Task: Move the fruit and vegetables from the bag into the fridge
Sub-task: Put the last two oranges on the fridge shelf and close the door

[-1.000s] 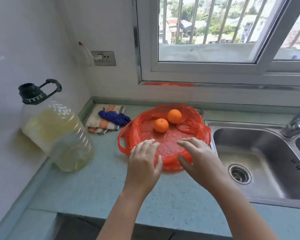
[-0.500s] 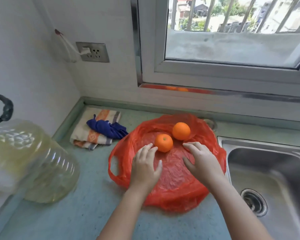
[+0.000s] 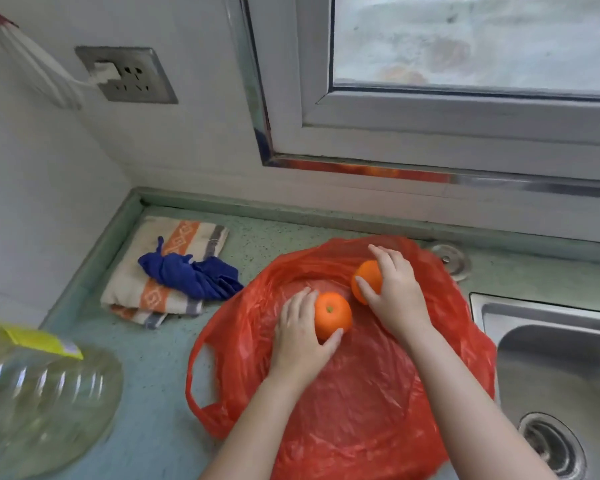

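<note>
From the head camera I count two oranges, both lying on one red plastic bag (image 3: 361,393) that is spread out flat on the green countertop (image 3: 146,375). My left hand (image 3: 300,336) is cupped around the near orange (image 3: 332,315), fingers curled against its left side and thumb under its front edge. My right hand (image 3: 395,292) is draped over the far orange (image 3: 368,278), thumb on the near-left side and fingers arched over the top, so only its left part shows. The two fruits sit close together but I see a gap of bag between them. To the left of the bag I count one striped towel (image 3: 160,271), with one blue cloth (image 3: 191,275) bunched on top of it. One clear oil jug (image 3: 42,403) stands at the lower left. One steel sink (image 3: 561,375) lies right of the bag, with one drain (image 3: 551,445). One wall socket (image 3: 125,75) holds one white plug.
</note>
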